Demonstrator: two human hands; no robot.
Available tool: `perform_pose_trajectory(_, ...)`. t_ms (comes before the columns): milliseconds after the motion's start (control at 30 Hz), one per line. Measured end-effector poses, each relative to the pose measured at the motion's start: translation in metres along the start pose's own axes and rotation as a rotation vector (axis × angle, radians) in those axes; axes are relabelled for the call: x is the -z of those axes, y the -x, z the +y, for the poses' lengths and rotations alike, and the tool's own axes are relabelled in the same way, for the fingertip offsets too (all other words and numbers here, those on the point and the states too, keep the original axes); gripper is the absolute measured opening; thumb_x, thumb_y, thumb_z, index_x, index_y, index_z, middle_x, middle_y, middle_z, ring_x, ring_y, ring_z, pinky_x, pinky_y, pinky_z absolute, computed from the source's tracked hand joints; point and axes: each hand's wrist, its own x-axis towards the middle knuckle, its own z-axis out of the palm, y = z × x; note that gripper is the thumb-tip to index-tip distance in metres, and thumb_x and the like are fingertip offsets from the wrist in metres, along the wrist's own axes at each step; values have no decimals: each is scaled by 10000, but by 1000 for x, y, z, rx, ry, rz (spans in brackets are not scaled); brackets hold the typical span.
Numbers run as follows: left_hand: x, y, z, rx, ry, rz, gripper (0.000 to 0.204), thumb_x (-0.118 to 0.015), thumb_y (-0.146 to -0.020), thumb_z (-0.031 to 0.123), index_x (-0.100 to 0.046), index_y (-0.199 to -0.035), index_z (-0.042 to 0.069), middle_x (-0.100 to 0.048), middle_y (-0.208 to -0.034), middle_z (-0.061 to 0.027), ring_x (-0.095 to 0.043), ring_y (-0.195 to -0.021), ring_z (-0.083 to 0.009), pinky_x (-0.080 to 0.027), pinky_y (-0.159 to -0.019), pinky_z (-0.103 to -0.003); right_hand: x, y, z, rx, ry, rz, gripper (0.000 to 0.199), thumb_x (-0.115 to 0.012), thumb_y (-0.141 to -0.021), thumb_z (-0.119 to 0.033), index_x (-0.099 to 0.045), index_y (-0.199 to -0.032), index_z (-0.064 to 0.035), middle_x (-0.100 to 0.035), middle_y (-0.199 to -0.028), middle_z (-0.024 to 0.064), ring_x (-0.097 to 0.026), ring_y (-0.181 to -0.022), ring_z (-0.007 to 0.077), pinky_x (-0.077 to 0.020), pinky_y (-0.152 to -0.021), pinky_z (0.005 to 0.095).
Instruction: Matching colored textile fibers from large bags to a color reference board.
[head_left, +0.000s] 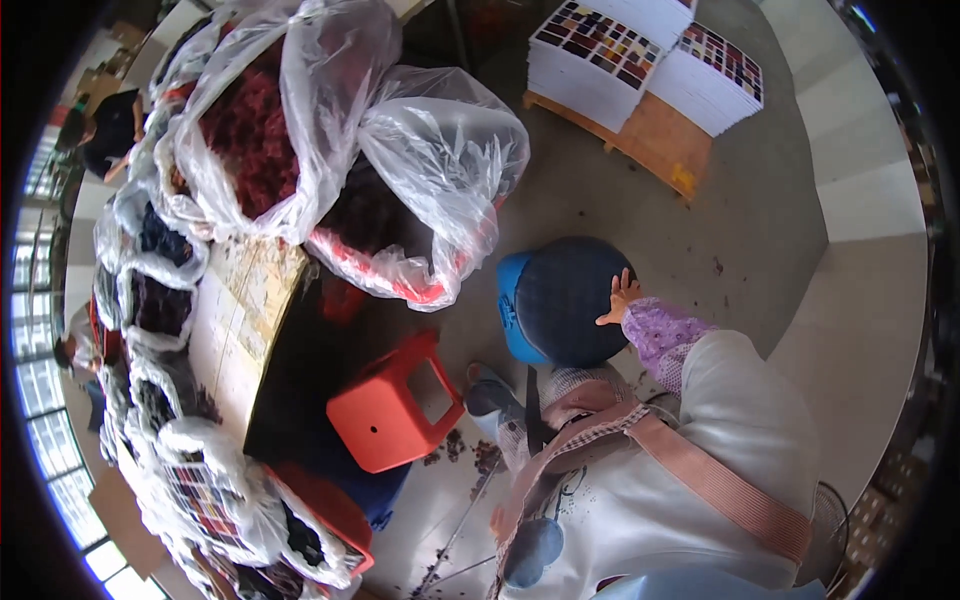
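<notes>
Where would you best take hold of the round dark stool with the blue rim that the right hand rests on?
Probably at the blue rim of the round stool, coming from above at its edge. The seat top is broad and smooth with nothing to pinch, and the right hand lies flat on it with fingers spread; the rim gives fingers an edge to hook under.

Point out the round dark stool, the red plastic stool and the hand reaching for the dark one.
Round dark stool (560, 300), head view: middle of its dark cushioned seat.
Red plastic stool (385, 415), head view: its flat top, lying tilted.
Right hand (621, 299), head view: back of the hand, at the seat's right edge.
</notes>
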Motion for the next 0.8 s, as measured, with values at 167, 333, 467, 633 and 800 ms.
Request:
perform_pose_trajectory(167, 49, -42, 121, 120, 21, -93, 366, -536, -804, 229, -510, -1168, 209, -581, -946, -15, -561, -791, -173, -442, -607, -359, -5, 3, -28, -104, -111, 30, 1158, -654, -595, -612, -47, -1367, 3, 1, -1416, 233, -197, -1259, 437, -306, -996, 422)
perform_pose_trajectory(333, -62, -63, 326, -410, -568, 172, 347, -530, -837, 249, -494, -1168, 152, -577, -1015, -29, -569, -865, -137, -436, -621, -284, -9, -5, -34, -241, -125, -78, 1161, -654, -590, -618, -70, -1359, 28, 30, -1415, 234, -160, -1266, 450, -304, -996, 413)
perform_pose_trajectory(467, -129, -40, 384, -557, -583, 197, 350, -532, -849, 244, -491, -1161, 92, -589, -950, -8, -569, -807, -111, -416, -597, -195, -3, -6, -49, -250, -173, 47, 1165, -642, -583, -634, -79, -1359, 28, 34, -1422, 215, -139, -1275, 445, -310, -989, 423)
perform_pose_trajectory(633, -187, -56, 352, -628, -870, 38, 257, -491, -855, 136, -559, -1070, 13, -612, -937, -63, -570, -768, -107, -449, -636, -225, -13, -18, -56, -299, -213, 155, 1196, -700, -548, -585, -66, -1361, 20, 28, -1429, 184, -155, -1274, 433, -426, -895, 395)
perform_pose_trajectory(800, -263, -69, 313, -769, -1176, -425, 236, -525, -858, 168, -572, -1066, 66, -632, -957, -98, -610, -838, -151, -485, -681, -268, -27, -8, -36, -323, -420, 228, 1126, -692, -590, -535, -74, -1367, -4, -6, -1443, 124, -139, -1298, 373, -411, -913, 397)
